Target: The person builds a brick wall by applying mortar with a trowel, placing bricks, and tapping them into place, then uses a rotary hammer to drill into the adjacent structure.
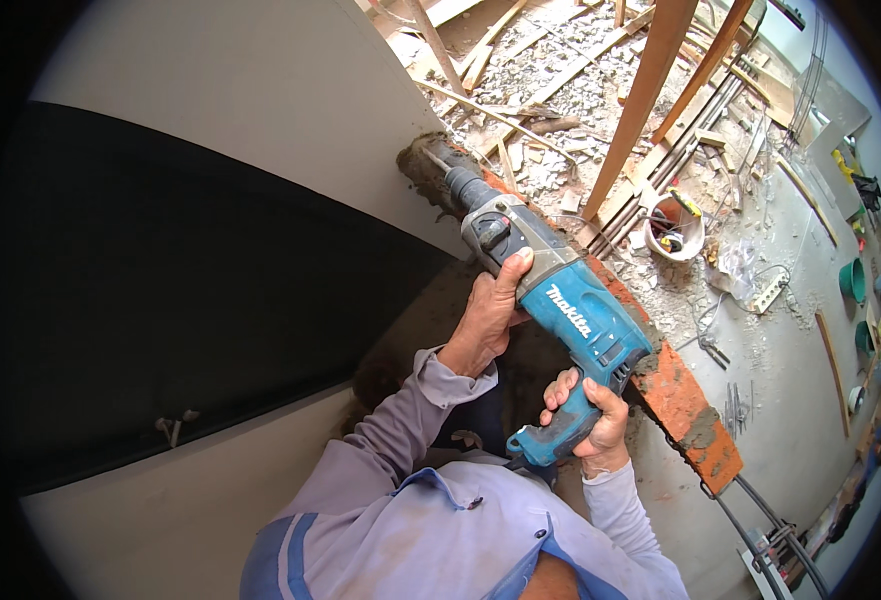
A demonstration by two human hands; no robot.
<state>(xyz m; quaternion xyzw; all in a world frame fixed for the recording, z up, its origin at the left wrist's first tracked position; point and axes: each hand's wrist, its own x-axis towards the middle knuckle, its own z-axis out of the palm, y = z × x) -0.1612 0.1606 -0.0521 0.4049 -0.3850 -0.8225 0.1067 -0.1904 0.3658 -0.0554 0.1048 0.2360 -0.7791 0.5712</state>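
Observation:
A teal and grey rotary hammer drill (560, 310) points up and to the left, its bit (434, 160) against the mortar-covered end of a red brick wall (685, 405). My left hand (490, 310) grips the grey front body of the drill from the left side. My right hand (590, 415) is closed around the teal rear handle. Both forearms wear light blue sleeves.
A white wall (260, 90) with a large dark panel (160, 290) fills the left. Far below lie rubble and wood scraps (550, 70), slanted wooden posts (640, 100), a white bucket (675, 230), green buckets (852, 280) and cables (760, 520) on a grey floor.

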